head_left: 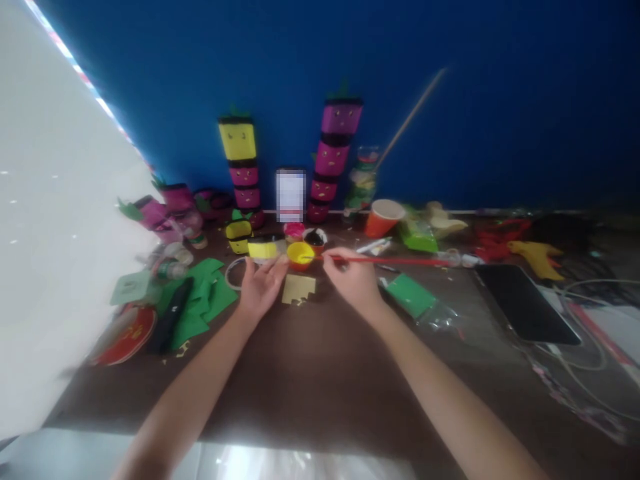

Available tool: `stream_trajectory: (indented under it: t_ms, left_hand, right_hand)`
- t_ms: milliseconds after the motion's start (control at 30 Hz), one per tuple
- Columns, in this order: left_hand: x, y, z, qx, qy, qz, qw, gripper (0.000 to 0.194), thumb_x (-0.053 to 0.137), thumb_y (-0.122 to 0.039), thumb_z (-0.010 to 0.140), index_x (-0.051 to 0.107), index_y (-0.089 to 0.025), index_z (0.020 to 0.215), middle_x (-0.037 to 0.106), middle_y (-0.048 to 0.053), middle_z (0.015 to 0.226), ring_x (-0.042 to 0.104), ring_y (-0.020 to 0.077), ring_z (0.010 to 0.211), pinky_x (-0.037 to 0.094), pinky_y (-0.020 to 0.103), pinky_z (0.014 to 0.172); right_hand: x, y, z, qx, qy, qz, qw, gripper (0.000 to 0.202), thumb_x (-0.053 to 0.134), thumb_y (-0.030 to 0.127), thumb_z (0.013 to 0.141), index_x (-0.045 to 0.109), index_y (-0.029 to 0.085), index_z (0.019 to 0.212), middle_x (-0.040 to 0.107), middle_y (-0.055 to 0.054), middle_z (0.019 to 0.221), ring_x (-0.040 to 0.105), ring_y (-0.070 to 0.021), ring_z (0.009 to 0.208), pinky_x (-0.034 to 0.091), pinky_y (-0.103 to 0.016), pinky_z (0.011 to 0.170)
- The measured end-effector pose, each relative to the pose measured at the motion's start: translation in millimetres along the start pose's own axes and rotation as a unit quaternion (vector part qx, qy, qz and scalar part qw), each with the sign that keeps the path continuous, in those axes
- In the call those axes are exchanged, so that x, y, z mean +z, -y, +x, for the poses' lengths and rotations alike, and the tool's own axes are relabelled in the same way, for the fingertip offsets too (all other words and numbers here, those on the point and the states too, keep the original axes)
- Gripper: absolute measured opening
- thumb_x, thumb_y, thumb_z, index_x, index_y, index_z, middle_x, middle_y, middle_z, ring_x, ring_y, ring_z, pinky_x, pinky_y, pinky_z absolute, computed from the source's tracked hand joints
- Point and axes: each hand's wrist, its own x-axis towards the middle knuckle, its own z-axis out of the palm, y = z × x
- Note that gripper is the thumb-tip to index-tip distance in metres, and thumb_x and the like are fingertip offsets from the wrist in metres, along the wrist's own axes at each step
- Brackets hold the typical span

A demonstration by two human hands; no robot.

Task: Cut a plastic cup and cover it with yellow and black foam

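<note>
My right hand (pixel 350 277) pinches a paintbrush (pixel 390 260) with a long red handle. The brush's tip is in a small cup of yellow paint (pixel 301 255). My left hand (pixel 263 287) has its thumb and fingers on either side of a short, partly yellow-painted container piece (pixel 263 249); blur hides the exact contact. Just behind the paint cup stand a pink paint cup (pixel 295 231) and a cup of black paint (pixel 316 238). A square of yellowish paper (pixel 299 289) with a ragged lower edge lies between my hands.
Stacked purple and yellow containers with faces (pixel 241 160) stand against the blue wall. Green sheets (pixel 205 300) and a tape roll (pixel 235 273) lie left. To the right are an orange cup (pixel 384 219), a green packet (pixel 413 295), a dark tablet (pixel 527 303) and a yellow glue gun (pixel 537 257).
</note>
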Motion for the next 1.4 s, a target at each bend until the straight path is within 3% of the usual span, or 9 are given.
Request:
stream_trajectory:
  t_ms: [133,400,567,767,1100,1200,1400]
  left_hand:
    - [-0.5,0,1,-0.004,-0.004,0.0,1.0,0.066,0.03,-0.054,0.089,0.047,-0.002,0.126,0.068,0.019,0.096,0.068,0.0213,0.089,0.056,0.027,0.077]
    - [-0.4,0,1,-0.001,0.002,0.0,1.0,0.061,0.032,-0.052,0.09,0.051,-0.002,0.12,0.068,0.019,0.094,0.069,0.0209,0.087,0.056,0.028,0.078]
    - [-0.9,1,2,0.005,-0.005,-0.001,1.0,0.062,0.034,-0.053,0.089,0.05,-0.002,0.121,0.068,0.019,0.097,0.068,0.0216,0.089,0.056,0.029,0.079]
    - [-1.5,2,2,-0.005,-0.01,0.003,1.0,0.062,0.033,-0.053,0.089,0.049,-0.003,0.122,0.068,0.019,0.099,0.068,0.022,0.093,0.056,0.028,0.08]
    - [2.0,1,-1,0.003,-0.005,0.013,1.0,0.065,0.032,-0.053,0.09,0.048,0.0,0.123,0.068,0.02,0.095,0.069,0.0213,0.088,0.056,0.027,0.077]
    - [1.8,1,0,-0.004,-0.015,0.005,1.0,0.063,0.033,-0.053,0.09,0.048,-0.002,0.123,0.068,0.02,0.098,0.068,0.0216,0.09,0.056,0.028,0.078]
    - [0.2,3,2,-0.003,-0.017,0.031,0.999,0.065,0.03,-0.054,0.09,0.05,0.0,0.12,0.068,0.02,0.096,0.068,0.0217,0.091,0.055,0.029,0.082]
  right_hand:
    - [12,-9,9,-0.043,0.017,-0.047,0.998,0.014,0.052,0.018,0.077,0.065,0.02,0.073,0.069,-0.004,0.073,0.064,-0.0182,0.069,0.051,-0.031,0.067]
    - [27,-17,11,-0.035,0.041,-0.069,0.996,0.017,0.05,0.019,0.08,0.066,0.018,0.073,0.07,-0.007,0.074,0.065,-0.02,0.071,0.051,-0.032,0.069]
    - [21,-19,5,-0.031,0.025,-0.055,0.998,0.016,0.051,0.019,0.079,0.065,0.018,0.071,0.07,-0.005,0.072,0.064,-0.0191,0.067,0.051,-0.032,0.066]
    - [9,-14,-7,-0.012,-0.047,0.002,0.999,0.014,0.053,0.024,0.08,0.065,0.02,0.074,0.07,-0.003,0.072,0.064,-0.0171,0.064,0.052,-0.032,0.064]
    - [23,-19,-1,-0.05,0.005,-0.044,0.998,0.016,0.052,0.019,0.079,0.065,0.019,0.069,0.069,-0.005,0.07,0.064,-0.0184,0.065,0.052,-0.033,0.064]
    - [13,-14,-7,-0.034,-0.026,-0.011,0.999,0.014,0.054,0.02,0.08,0.066,0.019,0.072,0.07,-0.004,0.071,0.065,-0.0179,0.065,0.053,-0.033,0.064]
    - [-5,13,-40,0.019,-0.12,0.156,0.98,0.011,0.058,0.021,0.081,0.067,0.02,0.088,0.071,-0.003,0.078,0.067,-0.0153,0.065,0.056,-0.03,0.063]
